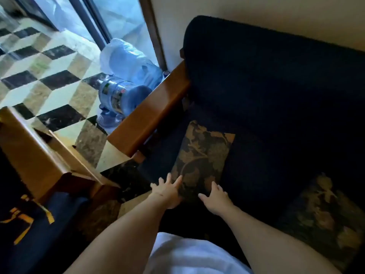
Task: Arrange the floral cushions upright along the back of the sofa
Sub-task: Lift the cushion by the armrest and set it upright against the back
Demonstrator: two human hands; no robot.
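Filling most of the frame, the dark sofa [276, 91] stands against a pale wall, its wooden armrest [150, 113] at the end nearest a glass door. Beyond that armrest, the floor [47, 62] shows a checker of black, cream and grey tiles, and a large water bottle [116, 99] lies on it just beside the sofa's end, with a pale plastic bag [126, 56] behind it. A second wooden piece of furniture [39, 153] sits across the floor from the sofa's armrest. On the sofa seat, one floral cushion [201, 157] lies flat near the armrest, well short of the backrest. Another floral cushion [324, 212] lies flat farther along the seat, apart from the first. Both hands reach to the near edge of the first cushion: the left hand [167, 192] rests with fingers spread on its corner, unclenched, and the right hand [215, 198] is spread loose at the same edge, gripping nothing.
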